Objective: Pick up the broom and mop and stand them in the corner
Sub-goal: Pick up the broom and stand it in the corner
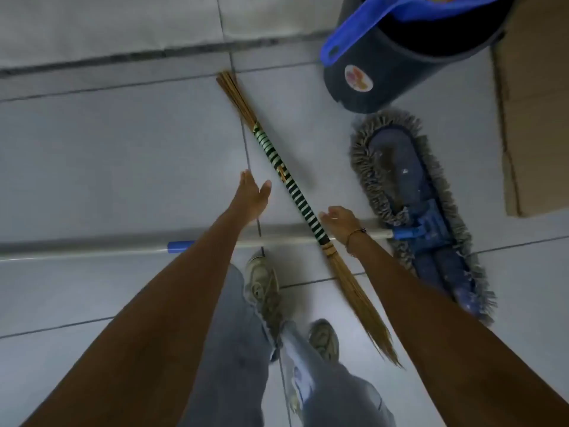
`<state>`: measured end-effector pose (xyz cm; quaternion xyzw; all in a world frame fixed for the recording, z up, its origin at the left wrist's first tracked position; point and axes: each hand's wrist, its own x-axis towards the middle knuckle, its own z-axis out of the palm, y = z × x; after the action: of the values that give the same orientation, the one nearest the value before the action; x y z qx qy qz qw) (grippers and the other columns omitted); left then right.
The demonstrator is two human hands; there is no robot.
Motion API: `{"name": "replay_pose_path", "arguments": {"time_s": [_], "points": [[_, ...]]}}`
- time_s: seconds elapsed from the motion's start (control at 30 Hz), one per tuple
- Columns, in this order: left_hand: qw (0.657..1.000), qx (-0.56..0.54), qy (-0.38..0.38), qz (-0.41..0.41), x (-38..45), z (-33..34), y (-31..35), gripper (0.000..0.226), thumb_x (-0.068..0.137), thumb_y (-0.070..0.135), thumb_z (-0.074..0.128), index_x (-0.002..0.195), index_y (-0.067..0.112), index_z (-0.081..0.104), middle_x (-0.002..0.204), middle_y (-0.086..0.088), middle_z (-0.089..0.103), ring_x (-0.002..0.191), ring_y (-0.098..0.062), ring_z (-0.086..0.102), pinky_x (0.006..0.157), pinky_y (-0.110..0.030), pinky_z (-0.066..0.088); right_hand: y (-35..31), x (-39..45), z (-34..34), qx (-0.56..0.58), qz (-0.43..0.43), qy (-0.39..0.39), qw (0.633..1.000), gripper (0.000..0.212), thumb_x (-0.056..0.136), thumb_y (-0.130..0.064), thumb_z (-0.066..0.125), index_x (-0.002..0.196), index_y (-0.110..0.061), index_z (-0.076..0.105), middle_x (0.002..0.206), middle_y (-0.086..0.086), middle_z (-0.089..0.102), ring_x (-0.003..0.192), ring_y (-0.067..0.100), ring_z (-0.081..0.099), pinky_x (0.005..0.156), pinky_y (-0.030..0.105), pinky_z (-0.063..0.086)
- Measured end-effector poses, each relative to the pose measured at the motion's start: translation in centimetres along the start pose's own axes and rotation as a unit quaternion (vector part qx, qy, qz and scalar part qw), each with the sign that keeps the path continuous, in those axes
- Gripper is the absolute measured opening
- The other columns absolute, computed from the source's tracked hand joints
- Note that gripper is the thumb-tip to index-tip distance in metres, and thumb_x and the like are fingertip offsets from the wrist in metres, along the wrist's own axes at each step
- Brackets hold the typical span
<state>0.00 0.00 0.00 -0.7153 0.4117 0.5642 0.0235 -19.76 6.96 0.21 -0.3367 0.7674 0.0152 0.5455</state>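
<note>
A stick broom (286, 183) with a green-and-white banded handle lies diagonally on the tiled floor, its bristles pointing toward my feet. It crosses over the mop's long white pole (123, 246), which runs left to right. The mop's blue head (412, 192) with grey fringe lies flat at the right. My left hand (251, 195) hovers open just left of the broom handle, fingers apart, touching nothing. My right hand (341, 221) is over the mop pole just right of where the broom crosses it, fingers loosely spread, holding nothing.
A dark bucket (369, 78) with a blue scoop in it stands at the upper right, close to the mop head. Flat cardboard (535, 118) lies along the right edge. A wall base (107, 35) runs across the top. My shoes (264, 291) stand below the pole.
</note>
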Motion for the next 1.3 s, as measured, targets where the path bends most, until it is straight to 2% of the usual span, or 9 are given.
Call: {"name": "replay_pose_path", "arguments": {"time_s": [0.13,0.2,0.37,0.47,0.63,0.8,0.93,1.1,1.3], "points": [[0.970,-0.217,0.005,-0.111,9.5,3.9,0.5,0.087,0.092,0.042,0.051,0.150,0.010,-0.005,0.153,-0.019,0.030,0.134,-0.032,0.043,0.113,-0.047,0.035,3.1,7.7,3.3,0.040,0.000,-0.093,0.995,0.038,0.090,-0.020,0.058,0.123,-0.001,0.053,0.120,0.017,0.059,0.108,0.025,0.055,0.089,0.019,0.048],[0.946,-0.302,0.008,-0.118,12.1,5.1,1.1,0.087,0.088,0.041,0.060,0.148,0.006,0.007,0.140,-0.015,0.049,0.119,-0.026,0.056,0.106,-0.042,0.046,4.2,9.9,3.6,0.052,-0.001,-0.158,0.986,0.028,0.087,-0.009,0.062,0.114,-0.002,0.059,0.106,0.012,0.062,0.101,0.023,0.057,0.091,0.028,0.048],[0.936,-0.349,0.019,-0.036,12.4,4.1,3.7,0.048,0.091,0.029,0.059,0.127,0.002,0.042,0.104,-0.014,0.063,0.090,-0.027,0.065,0.093,-0.046,0.055,3.9,9.9,2.7,0.056,-0.054,-0.191,0.979,0.028,0.085,-0.002,0.062,0.113,0.000,0.057,0.094,0.008,0.065,0.081,0.013,0.063,0.071,0.018,0.054],[0.939,-0.340,0.037,0.014,7.7,0.7,6.4,0.023,0.096,0.030,0.049,0.108,0.012,0.043,0.084,-0.005,0.060,0.067,-0.020,0.060,0.073,-0.038,0.057,1.7,6.2,1.8,0.026,-0.092,-0.168,0.981,0.030,0.082,-0.007,0.067,0.111,-0.003,0.059,0.097,0.008,0.063,0.090,0.018,0.059,0.081,0.028,0.050],[0.935,-0.337,0.053,0.097,-4.0,-4.6,11.5,0.015,0.098,0.024,0.044,0.107,0.014,0.038,0.092,-0.005,0.057,0.079,-0.020,0.057,0.068,-0.027,0.053,-2.9,-3.1,-1.5,0.016,-0.128,-0.125,0.984,0.034,0.078,-0.004,0.068,0.111,-0.003,0.060,0.107,0.018,0.066,0.102,0.029,0.060,0.097,0.044,0.049],[0.932,-0.320,0.039,0.164,-16.7,-9.2,18.5,0.008,0.096,0.017,0.048,0.089,0.018,0.047,0.089,-0.001,0.057,0.082,-0.016,0.057,0.083,-0.035,0.050,-7.1,-13.8,-6.9,0.010,-0.161,-0.071,0.984,0.024,0.077,-0.014,0.069,0.100,-0.012,0.062,0.092,0.006,0.066,0.091,0.024,0.062,0.087,0.040,0.051],[0.932,-0.289,0.017,0.217,-26.8,-12.6,24.4,0.008,0.097,0.015,0.047,0.101,0.009,0.043,0.102,-0.009,0.058,0.092,-0.022,0.056,0.088,-0.039,0.049,-10.3,-22.6,-12.2,0.003,-0.182,-0.027,0.983,0.020,0.077,-0.019,0.070,0.095,-0.016,0.061,0.088,0.004,0.066,0.088,0.023,0.062,0.083,0.037,0.050],[0.926,-0.224,-0.041,0.303,-38.6,-16.3,33.2,0.020,0.099,0.008,0.042,0.081,0.016,0.045,0.086,-0.004,0.058,0.077,-0.017,0.055,0.072,-0.032,0.047,-14.6,-32.6,-19.2,0.029,-0.202,0.013,0.979,0.023,0.073,-0.010,0.074,0.091,-0.010,0.060,0.091,0.011,0.069,0.091,0.028,0.065,0.089,0.046,0.054],[0.914,-0.166,-0.120,0.349,-46.1,-17.5,41.3,0.009,0.098,0.007,0.044,0.106,0.008,0.046,0.093,-0.002,0.053,0.093,-0.019,0.053,0.091,-0.037,0.045,-16.7,-40.1,-25.4,0.096,-0.199,0.064,0.973,0.032,0.073,-0.001,0.073,0.103,-0.002,0.065,0.105,0.018,0.070,0.100,0.031,0.065,0.096,0.051,0.050]]}}
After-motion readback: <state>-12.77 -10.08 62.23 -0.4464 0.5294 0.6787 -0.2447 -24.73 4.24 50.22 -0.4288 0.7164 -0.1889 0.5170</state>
